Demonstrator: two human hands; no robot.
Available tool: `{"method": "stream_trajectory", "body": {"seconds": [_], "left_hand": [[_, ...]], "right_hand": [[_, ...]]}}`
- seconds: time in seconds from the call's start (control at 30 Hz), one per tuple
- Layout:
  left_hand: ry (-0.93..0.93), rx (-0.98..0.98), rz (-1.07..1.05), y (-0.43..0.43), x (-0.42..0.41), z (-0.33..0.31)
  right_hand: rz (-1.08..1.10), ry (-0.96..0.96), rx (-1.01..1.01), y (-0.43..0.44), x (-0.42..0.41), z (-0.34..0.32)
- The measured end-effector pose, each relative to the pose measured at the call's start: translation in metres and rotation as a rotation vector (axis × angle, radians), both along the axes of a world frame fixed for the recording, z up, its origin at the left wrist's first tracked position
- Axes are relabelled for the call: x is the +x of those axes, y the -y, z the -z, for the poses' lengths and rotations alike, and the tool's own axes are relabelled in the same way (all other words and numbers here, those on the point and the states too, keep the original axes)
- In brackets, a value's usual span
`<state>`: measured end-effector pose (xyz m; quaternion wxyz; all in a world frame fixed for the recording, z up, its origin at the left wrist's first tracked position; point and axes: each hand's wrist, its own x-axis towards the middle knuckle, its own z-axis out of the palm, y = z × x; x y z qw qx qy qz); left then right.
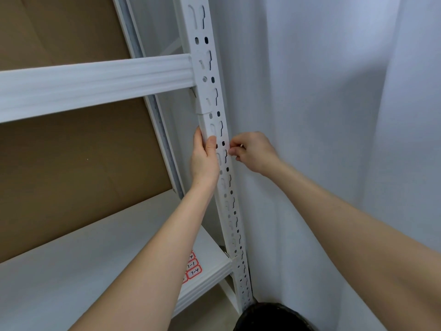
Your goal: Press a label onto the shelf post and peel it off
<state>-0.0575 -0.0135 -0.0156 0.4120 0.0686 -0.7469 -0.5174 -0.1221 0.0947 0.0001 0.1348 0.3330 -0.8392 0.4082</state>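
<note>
Against the slotted post (220,149) of the white rack, our left hand (204,161) wraps the near edge, thumb on the front face and fingers curled round behind, gripping it just below the upper beam (95,84). Our right hand (253,151) comes in from the curtain (334,115) side, its fingertips pinched on something small and pale at the post's outer edge, level with a pair of round holes; what that piece is we cannot tell. As we judge it, the work goes best if the left hand keeps the post from twisting while the right lines the small piece squarely with its hole and pushes straight, not at a slant. Below, the lower shelf (71,271) carries red-bordered labels (193,268) on its front lip, with brown cardboard (71,168) behind and a dark object (274,318) by the post's foot.
</note>
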Motion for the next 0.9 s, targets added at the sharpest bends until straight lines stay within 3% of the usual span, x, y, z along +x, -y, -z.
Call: {"method": "stream_trajectory", "body": {"seconds": [0.1,0.27,0.4,0.53,0.73,0.9], "left_hand": [[-0.007,-0.009,-0.002,0.0,0.0,0.0],[-0.008,0.006,0.025,0.001,0.002,-0.001],[-0.009,0.003,0.023,0.0,0.004,-0.002],[-0.006,0.015,0.029,-0.002,0.005,-0.003],[-0.01,0.025,0.04,-0.003,0.007,-0.004],[-0.003,0.046,0.026,-0.001,0.002,-0.003]], "right_hand": [[-0.015,-0.008,-0.008,0.001,-0.003,0.005],[-0.122,0.333,-0.484,0.006,0.006,-0.004],[-0.062,0.378,-0.433,0.001,0.008,0.008],[-0.124,0.509,-0.526,-0.003,0.012,0.018],[-0.219,1.057,-0.831,0.008,0.016,0.012],[-0.207,1.221,-0.879,0.009,0.017,0.01]]}}
